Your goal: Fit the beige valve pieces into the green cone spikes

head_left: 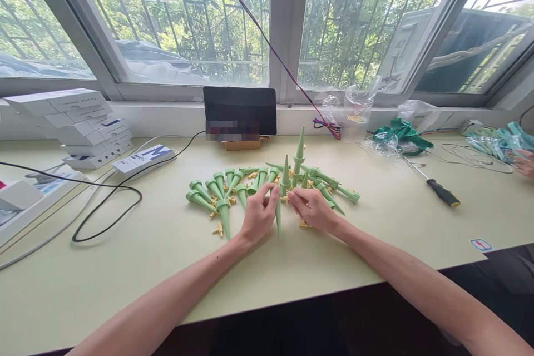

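My left hand (259, 212) is closed around a green plant watering spike (278, 219), whose tapered tip points down toward me. Beside it, my right hand (312, 208) pinches a small yellow valve (285, 199) close to the spike's upper end; the fingers hide whether the two parts touch. Just behind the hands, a green spike (286, 175) points upward, and a taller one (299, 150) stands behind it. Several more green spikes (224, 217) lie spread to both sides, with small yellow valves (218, 229) scattered among them.
White boxes (83, 122) are stacked at the left, near a power strip (37, 203) and looping black cable (136, 200). A dark screen (241, 114) stands at the back. Rightward are green plastic wrapping (403, 136), a screwdriver (442, 192) and another person's hand (524, 164).
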Motion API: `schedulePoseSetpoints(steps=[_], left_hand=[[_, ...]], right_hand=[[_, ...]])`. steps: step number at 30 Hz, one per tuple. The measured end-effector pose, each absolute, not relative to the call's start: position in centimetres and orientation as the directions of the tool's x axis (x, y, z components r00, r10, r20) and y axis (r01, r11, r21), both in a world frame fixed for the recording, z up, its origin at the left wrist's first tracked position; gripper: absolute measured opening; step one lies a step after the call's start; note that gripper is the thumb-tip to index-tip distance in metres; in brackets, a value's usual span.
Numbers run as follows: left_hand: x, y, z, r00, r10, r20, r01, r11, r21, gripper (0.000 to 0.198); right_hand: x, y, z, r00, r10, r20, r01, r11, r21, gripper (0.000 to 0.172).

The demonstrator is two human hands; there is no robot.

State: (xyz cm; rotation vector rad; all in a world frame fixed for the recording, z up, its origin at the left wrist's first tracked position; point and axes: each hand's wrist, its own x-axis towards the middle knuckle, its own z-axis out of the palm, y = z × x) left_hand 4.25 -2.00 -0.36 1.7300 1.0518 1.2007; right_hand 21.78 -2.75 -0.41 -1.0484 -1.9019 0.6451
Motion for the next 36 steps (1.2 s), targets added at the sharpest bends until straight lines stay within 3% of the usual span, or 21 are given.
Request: schedulePoseSetpoints(steps=[6, 17, 36], left_hand=[[4.18, -1.91, -0.1, 0.175, 0.934, 0.311, 0.126, -0.334, 0.934, 0.037], [4.39, -1.9, -0.12, 0.161, 0.947, 0.279, 0.055, -0.291, 0.955, 0.035], [4.18, -1.85, 0.17, 0.256, 0.938, 0.234, 0.046, -0.254, 0.966, 0.033]], right_hand=[[21.8, -2.82, -0.15, -0.255, 0.872, 0.417, 0.37, 0.486, -0.792, 0.029], [21.67, -2.68, -0.36, -0.17, 0.876, 0.452, 0.366, 0.482, -0.796, 0.034], [21.77, -2.88, -0.99, -0.18, 0.804, 0.566, 0.414, 0.584, -0.698, 0.024]])
